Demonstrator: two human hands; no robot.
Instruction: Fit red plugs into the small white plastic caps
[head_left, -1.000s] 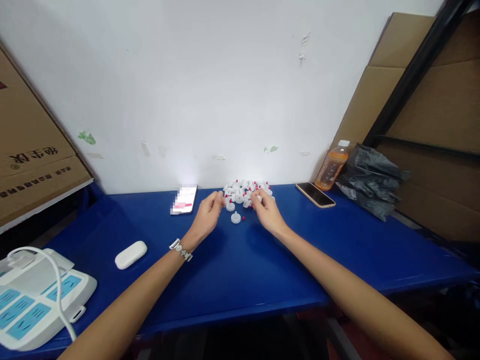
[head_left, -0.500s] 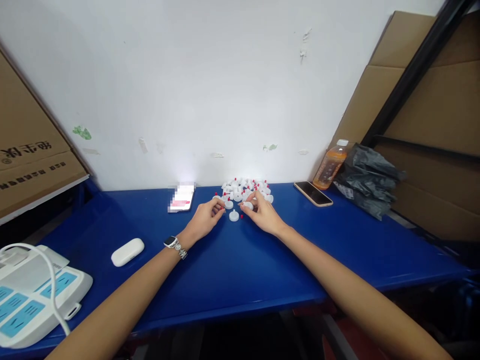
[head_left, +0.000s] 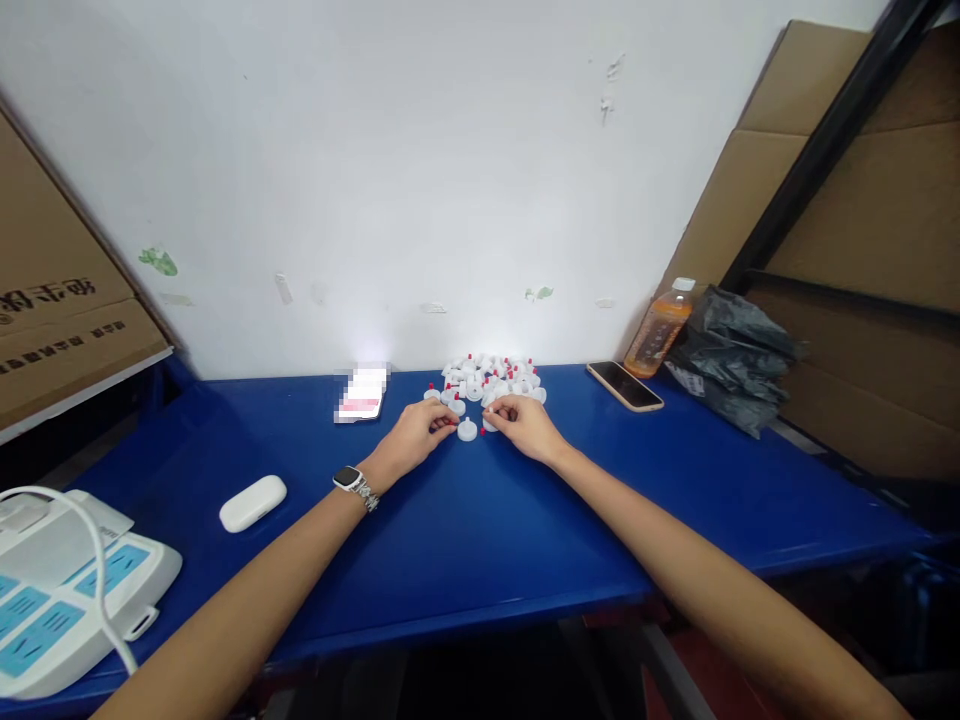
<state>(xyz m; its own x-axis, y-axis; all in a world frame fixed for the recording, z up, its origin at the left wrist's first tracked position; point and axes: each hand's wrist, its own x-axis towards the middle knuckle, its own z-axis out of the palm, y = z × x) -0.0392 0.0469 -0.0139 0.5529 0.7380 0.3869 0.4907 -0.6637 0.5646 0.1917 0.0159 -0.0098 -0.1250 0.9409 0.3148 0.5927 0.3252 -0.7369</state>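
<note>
Head view: reaching diagonally from the lower left, the left hand [head_left: 411, 438] bends palm inward at the centre, thumb and fingers pinching a tiny red cap [head_left: 452, 422]. The right hand [head_left: 523, 424], reaching from the lower right, angles down, fingers drawn together at a white plastic piece [head_left: 490, 424]; whether they grip it, I cannot tell. A white plastic disc with a spout [head_left: 467, 430] sits between them on the blue counter [head_left: 480, 540], below the pile of white red-tipped pieces [head_left: 495, 372]. Dark characters on the brown cardboard box [head_left: 52, 320], far left, and the orange-drink bottle's label [head_left: 658, 335], right, are illegible.

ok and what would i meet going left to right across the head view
White power strip, white earbud case, lit smartphone, left hand, front white plastic cap, right hand, dark-screened smartphone, orange drink bottle, black plastic bag.
</note>
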